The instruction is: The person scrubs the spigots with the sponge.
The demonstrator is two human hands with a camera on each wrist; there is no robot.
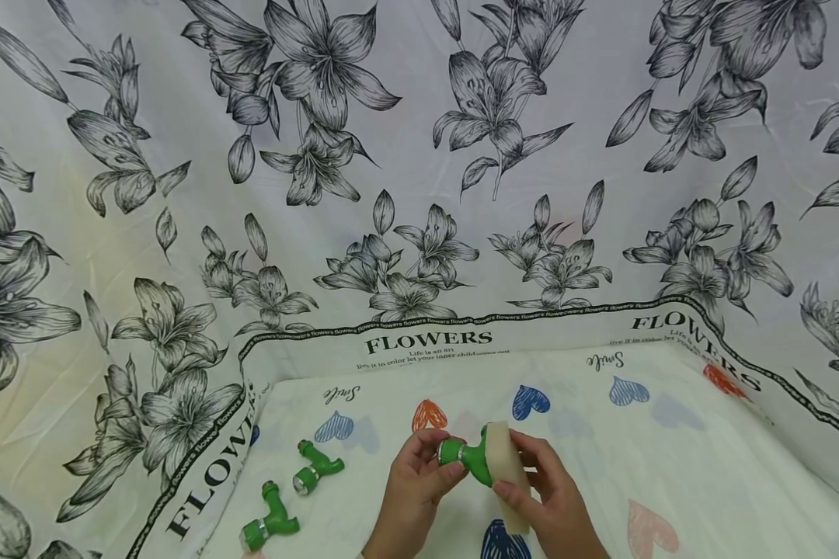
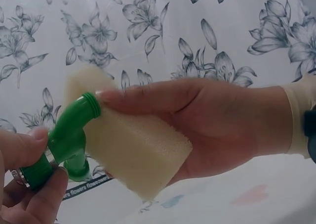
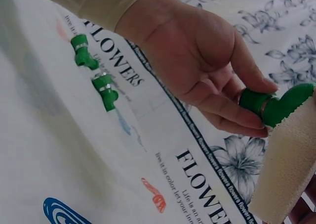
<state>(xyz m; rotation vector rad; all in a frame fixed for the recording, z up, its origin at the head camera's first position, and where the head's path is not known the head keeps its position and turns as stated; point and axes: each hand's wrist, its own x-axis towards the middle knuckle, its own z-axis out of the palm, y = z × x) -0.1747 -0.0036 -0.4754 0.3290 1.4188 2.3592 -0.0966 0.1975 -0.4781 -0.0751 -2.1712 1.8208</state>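
Observation:
My left hand pinches the knob end of a green tap between thumb and fingers. A cream sponge block is gripped by my right hand, its thumb on the near side. The sponge lies against the tap's body, overlapping its far end in the head view. The left wrist view shows the tap's threaded end close to the right thumb, with the sponge behind the tap. In the right wrist view the left fingers curl round the tap's knob.
Two more green taps lie at the left on the heart-printed white cloth: one nearer the front, one a little behind it. A flower-printed curtain hangs behind and at the sides.

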